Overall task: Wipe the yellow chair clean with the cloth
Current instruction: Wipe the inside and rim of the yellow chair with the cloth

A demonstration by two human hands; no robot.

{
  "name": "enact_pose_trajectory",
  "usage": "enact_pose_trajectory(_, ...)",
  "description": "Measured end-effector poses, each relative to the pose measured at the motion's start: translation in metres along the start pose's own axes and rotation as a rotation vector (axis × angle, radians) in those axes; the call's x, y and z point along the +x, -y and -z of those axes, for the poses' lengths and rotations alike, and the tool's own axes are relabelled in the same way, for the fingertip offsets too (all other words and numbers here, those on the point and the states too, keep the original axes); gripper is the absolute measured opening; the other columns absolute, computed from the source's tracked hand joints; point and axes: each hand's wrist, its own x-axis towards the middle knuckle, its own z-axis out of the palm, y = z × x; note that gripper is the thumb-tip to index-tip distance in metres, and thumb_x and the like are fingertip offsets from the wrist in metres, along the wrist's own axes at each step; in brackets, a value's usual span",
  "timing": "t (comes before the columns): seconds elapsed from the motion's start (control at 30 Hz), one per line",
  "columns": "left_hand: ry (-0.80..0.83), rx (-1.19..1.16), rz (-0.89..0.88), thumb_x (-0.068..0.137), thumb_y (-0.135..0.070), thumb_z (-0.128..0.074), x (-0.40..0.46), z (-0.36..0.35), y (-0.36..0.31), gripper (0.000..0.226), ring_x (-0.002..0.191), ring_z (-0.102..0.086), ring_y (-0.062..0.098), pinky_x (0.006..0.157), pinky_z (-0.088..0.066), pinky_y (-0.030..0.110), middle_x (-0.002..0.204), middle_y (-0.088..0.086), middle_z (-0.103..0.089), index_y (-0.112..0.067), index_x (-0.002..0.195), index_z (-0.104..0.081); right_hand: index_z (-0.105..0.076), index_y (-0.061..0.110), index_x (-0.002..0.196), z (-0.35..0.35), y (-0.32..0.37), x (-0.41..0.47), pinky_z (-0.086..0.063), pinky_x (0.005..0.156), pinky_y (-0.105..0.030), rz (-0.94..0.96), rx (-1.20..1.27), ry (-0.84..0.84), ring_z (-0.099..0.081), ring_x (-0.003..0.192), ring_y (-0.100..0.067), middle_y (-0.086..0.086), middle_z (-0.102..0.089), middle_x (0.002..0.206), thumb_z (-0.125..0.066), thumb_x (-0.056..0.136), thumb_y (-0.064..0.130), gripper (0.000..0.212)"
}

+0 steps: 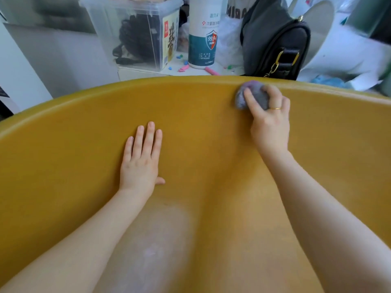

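The chair (63, 166) fills most of the view, its yellow surface curving from a rounded far rim down toward the camera. Low in the middle a pale, chalky smear (152, 240) dulls the yellow, so that patch likely needs a pass too.

The cloth (248, 95), a small grey-purple wad, sits just under the far rim on the right side. The right hand (268, 121) is closed around it, fingers curled over the top and pressing it against the chair; bunching it up this way probably gives a firm pad for scrubbing the edge. A thin ring shows on one finger.

The left hand (140, 161) lies flat on the chair near the middle, fingers straight and together, holding nothing. It seems to be there to brace the chair, or the person's own reach, while the other hand works.

Beyond the rim stands a cluttered white desk (177, 66): a clear box (135, 32) with dark cords inside, a white and teal bottle (203, 39), and a black bag (279, 43) with gold hardware, its chain hanging very near the rim close to the cloth. Small bits of pink and blue clay (184, 68) are scattered around the bottle. A wide stroke along the edge might snag that chain.
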Motion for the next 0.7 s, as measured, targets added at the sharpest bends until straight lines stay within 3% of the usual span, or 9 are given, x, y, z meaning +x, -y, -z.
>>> enact_pose_trajectory(0.1,0.02,-0.006,0.008,0.074,-0.061,-0.061,0.0,0.004,-0.001,0.127,0.142,0.02,0.031,0.11,0.014,0.04,0.14,0.01,0.044,-0.007,0.127,0.041,-0.058,0.022,0.122,0.016,-0.036,-0.007,-0.043,0.08,-0.035,-0.25,-0.067,-0.121,-0.052,0.089,-0.046,-0.015,-0.044,0.126,-0.043,0.079,-0.007,0.053)
enact_pose_trajectory(0.23,0.045,-0.028,0.007,0.075,-0.059,-0.062,-0.001,0.006,-0.002,0.126,0.141,0.022,0.03,0.11,0.016,0.039,0.149,0.013,0.034,-0.008,0.126,0.042,-0.052,0.016,0.13,0.013,-0.004,0.0,-0.03,0.082,-0.026,-0.626,0.182,-0.173,-0.047,0.094,-0.038,-0.017,-0.043,0.124,-0.036,0.084,-0.002,0.052)
enact_pose_trajectory(0.33,0.004,-0.054,-0.016,0.077,-0.054,-0.063,-0.004,0.009,0.0,0.124,0.142,0.022,0.029,0.111,0.014,0.039,0.15,0.012,0.033,-0.007,0.128,0.04,-0.059,0.013,0.124,0.001,0.057,-0.016,-0.039,0.085,-0.034,-0.488,0.229,-0.033,-0.049,0.091,-0.045,-0.03,-0.047,0.123,-0.037,0.076,-0.01,0.057)
enact_pose_trajectory(0.43,-0.027,-0.095,-0.038,0.081,-0.04,-0.066,-0.016,0.013,0.009,0.117,0.144,0.015,0.026,0.115,0.007,0.036,0.154,0.009,0.025,-0.004,0.139,0.028,-0.063,0.013,0.118,-0.015,0.13,-0.062,-0.049,0.081,-0.045,-0.293,0.355,0.198,-0.054,0.084,-0.048,-0.034,-0.053,0.119,-0.029,0.07,-0.001,0.06)
enact_pose_trajectory(0.57,-0.086,-0.029,0.009,0.053,-0.033,-0.087,-0.04,0.011,0.036,0.118,0.141,-0.024,0.03,0.113,-0.023,0.04,0.155,0.015,-0.018,0.0,0.146,-0.021,-0.062,0.02,0.119,-0.009,0.196,-0.117,-0.053,0.073,-0.041,-0.147,0.497,0.444,-0.057,0.081,-0.041,-0.025,-0.058,0.116,-0.03,0.072,0.004,0.058)
enact_pose_trajectory(0.6,-0.05,0.0,0.016,0.054,-0.034,-0.086,-0.047,0.012,0.043,0.118,0.142,-0.022,0.029,0.113,-0.022,0.041,0.155,0.014,-0.016,0.0,0.146,-0.021,-0.062,0.02,0.118,-0.006,0.197,-0.122,-0.053,0.072,-0.04,-0.116,0.514,0.463,-0.057,0.08,-0.04,-0.024,-0.058,0.115,-0.03,0.072,0.003,0.059)
enact_pose_trajectory(0.7,0.089,0.047,0.05,0.077,-0.047,-0.066,-0.063,0.024,0.057,0.113,0.145,0.009,0.026,0.117,0.002,0.038,0.155,0.012,0.019,-0.001,0.146,0.011,-0.062,0.02,0.119,-0.001,0.186,-0.115,-0.054,0.068,-0.04,-0.079,0.6,0.503,-0.053,0.083,-0.04,-0.022,-0.055,0.118,-0.039,0.074,-0.007,0.057)
